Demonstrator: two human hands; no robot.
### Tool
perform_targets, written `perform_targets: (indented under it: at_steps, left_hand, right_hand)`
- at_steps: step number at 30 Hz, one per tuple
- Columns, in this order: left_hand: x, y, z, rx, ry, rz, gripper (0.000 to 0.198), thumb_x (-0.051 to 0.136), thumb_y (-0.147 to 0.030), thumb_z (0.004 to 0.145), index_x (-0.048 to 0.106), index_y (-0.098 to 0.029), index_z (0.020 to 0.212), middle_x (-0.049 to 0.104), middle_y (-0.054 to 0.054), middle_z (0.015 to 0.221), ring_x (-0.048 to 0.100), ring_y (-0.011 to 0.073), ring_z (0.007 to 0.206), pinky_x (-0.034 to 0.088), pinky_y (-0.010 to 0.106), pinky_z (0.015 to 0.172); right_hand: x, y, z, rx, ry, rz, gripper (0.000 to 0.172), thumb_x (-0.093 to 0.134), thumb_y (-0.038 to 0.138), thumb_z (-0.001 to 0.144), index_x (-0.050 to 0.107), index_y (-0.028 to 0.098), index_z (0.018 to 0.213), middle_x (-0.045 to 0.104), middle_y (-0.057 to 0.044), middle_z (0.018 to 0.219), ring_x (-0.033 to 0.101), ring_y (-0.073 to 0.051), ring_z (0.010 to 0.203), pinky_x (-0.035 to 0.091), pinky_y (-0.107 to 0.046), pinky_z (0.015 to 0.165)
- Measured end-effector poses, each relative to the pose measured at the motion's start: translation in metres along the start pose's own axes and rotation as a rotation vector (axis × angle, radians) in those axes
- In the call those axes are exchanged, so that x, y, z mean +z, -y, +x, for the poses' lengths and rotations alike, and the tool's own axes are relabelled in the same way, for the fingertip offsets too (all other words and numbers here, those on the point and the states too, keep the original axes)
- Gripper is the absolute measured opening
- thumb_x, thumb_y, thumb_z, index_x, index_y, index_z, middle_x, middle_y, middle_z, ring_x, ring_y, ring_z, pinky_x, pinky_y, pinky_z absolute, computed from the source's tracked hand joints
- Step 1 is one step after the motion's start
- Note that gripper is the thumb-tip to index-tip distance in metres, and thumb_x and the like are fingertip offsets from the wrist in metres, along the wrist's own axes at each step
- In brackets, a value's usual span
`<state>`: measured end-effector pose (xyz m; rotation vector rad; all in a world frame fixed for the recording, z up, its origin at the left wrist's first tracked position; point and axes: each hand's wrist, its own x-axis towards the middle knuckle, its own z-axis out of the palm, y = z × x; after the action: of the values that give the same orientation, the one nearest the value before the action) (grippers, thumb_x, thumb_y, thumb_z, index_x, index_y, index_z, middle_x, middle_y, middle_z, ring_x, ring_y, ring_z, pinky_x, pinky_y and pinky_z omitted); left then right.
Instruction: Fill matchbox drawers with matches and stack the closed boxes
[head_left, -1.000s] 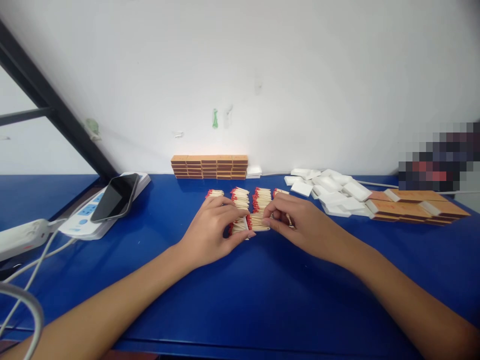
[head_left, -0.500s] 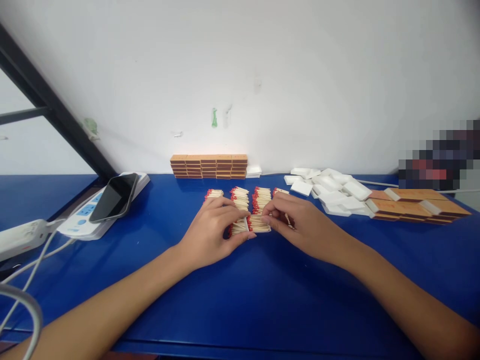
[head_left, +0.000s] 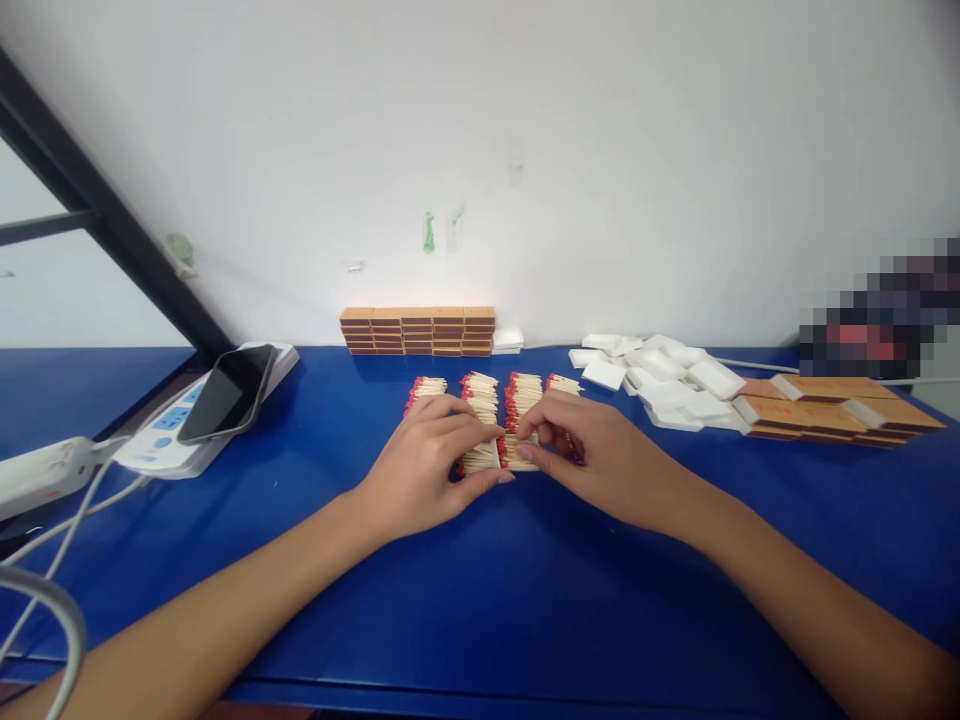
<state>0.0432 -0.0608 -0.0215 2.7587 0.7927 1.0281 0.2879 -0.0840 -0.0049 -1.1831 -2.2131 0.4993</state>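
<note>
My left hand (head_left: pixel 424 465) is closed around the left end of a small white matchbox tray (head_left: pixel 496 456), with thumb at the front and fingers behind. Red-headed matches (head_left: pixel 516 457) lie in the tray, heads to the left. Thumb and forefinger of my right hand (head_left: pixel 600 455) pinch at these matches from the right and partly cover the tray. Behind my hands, loose matches lie in several rows, among them a left row (head_left: pixel 480 392) and a middle row (head_left: pixel 525 392). Part of the rows is hidden under my hands.
Stacked brown matchboxes (head_left: pixel 418 332) stand against the wall beside some white trays (head_left: pixel 508 342). A heap of white trays (head_left: pixel 660 375) and more matchbox sleeves (head_left: pixel 810 412) lie at the right. A phone (head_left: pixel 229 393) rests on a power strip (head_left: pixel 157 455) at the left, with cables nearby.
My right thumb and forefinger have moved slightly left over the matches in the tray. The tray's white left end has shifted slightly right; my left hand has barely moved.
</note>
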Motion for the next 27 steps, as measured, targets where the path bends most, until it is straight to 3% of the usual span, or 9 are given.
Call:
perform_targets:
  at_steps: [22,27]
  left_hand:
    - [-0.0004,0.0004,0.0007,-0.042,-0.017,-0.033,0.037,0.079,-0.044,0.092,0.073,-0.02,0.12,0.078,0.007,0.099,0.067,0.0266,0.105,0.052,0.045,0.097]
    - [-0.0008,0.0024,0.0005,-0.047,-0.021,-0.009,0.036,0.079,-0.043,0.093,0.074,-0.019,0.119,0.078,0.007,0.096,0.067,0.0271,0.105,0.052,0.045,0.095]
  right_hand:
    - [-0.0037,-0.0011,-0.0001,0.018,0.011,0.025,0.009,0.065,0.032,0.098,0.068,0.024,0.096,0.064,-0.001,0.083,0.057,-0.015,0.07,0.046,-0.03,0.066]
    - [-0.0067,-0.0088,0.0015,0.026,-0.057,0.009,0.013,0.063,0.035,0.1,0.066,0.025,0.093,0.063,-0.001,0.081,0.054,-0.015,0.067,0.044,-0.03,0.061]
